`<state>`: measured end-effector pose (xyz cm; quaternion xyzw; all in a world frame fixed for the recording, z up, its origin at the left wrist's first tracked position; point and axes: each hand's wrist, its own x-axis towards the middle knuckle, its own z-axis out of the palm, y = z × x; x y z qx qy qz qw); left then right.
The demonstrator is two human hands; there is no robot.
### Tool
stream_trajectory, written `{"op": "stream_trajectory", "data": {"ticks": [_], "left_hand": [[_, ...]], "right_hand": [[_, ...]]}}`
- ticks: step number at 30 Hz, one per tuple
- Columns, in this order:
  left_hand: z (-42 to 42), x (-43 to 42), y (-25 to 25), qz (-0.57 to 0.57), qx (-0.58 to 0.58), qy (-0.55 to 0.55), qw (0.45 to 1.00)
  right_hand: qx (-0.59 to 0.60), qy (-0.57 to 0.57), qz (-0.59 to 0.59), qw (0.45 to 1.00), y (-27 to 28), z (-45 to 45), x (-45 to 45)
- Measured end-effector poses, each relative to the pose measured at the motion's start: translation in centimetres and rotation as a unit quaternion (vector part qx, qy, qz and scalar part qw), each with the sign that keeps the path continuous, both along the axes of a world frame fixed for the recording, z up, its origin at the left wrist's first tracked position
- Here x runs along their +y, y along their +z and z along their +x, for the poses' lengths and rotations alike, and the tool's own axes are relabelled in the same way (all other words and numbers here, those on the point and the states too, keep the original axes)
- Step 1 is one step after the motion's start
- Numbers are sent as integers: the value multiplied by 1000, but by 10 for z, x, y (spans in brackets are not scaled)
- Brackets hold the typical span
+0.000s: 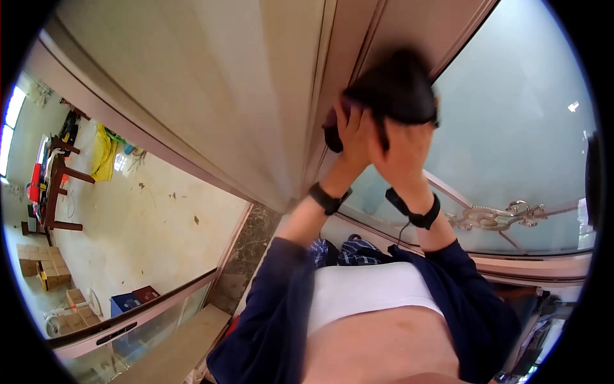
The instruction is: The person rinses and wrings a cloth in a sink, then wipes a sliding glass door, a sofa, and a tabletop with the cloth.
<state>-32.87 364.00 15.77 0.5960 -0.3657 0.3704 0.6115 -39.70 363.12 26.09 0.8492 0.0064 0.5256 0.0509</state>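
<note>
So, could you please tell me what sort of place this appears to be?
Probably a home or similar building: there is a glass panel with ornamental metal scrollwork, and, past an opening, a dark wooden table and cardboard boxes on a pale floor.

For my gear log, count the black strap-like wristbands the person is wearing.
2: one black strap-like wristband at the left hand's wrist, another black wristband at the right hand's. Any under the navy fabric sleeves would be hidden.
</note>
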Motion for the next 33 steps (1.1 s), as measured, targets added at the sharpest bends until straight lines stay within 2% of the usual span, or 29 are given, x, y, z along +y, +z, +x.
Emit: {"op": "stream_trajectory", "data": {"ticks": [2,4,8,11,17,20,24,25,28,31,33], "left_hand": [[11,-10,13,8,-61,54,997],[17,-13,11,20,-86,75,993],[18,10,-58,162,-14,-27,986],[14,45,-116,283,62,-96,952],[6,74,-164,349,133,-125,919],[-3,69,-170,332,138,-136,923],[-11,46,-148,245,122,-118,955],[-13,44,-132,217,114,-105,964],[-1,19,-69,102,55,-30,993],[5,10,-30,59,2,31,998],[3,11,-39,90,19,16,996]], "right_hand": [[-51,12,36,998,26,9,7],[-41,-21,6,999,16,13,5],[0,-28,-28,999,-22,15,5],[94,-67,-58,992,-79,6,4],[98,-33,-84,991,-168,0,3],[125,-2,-91,988,-165,-1,1],[181,33,-41,982,-125,-9,-1],[148,48,8,988,-110,-3,3],[26,33,-10,999,-49,19,13],[0,8,-34,999,-61,20,11],[-6,5,-24,1000,-68,25,10]]}}
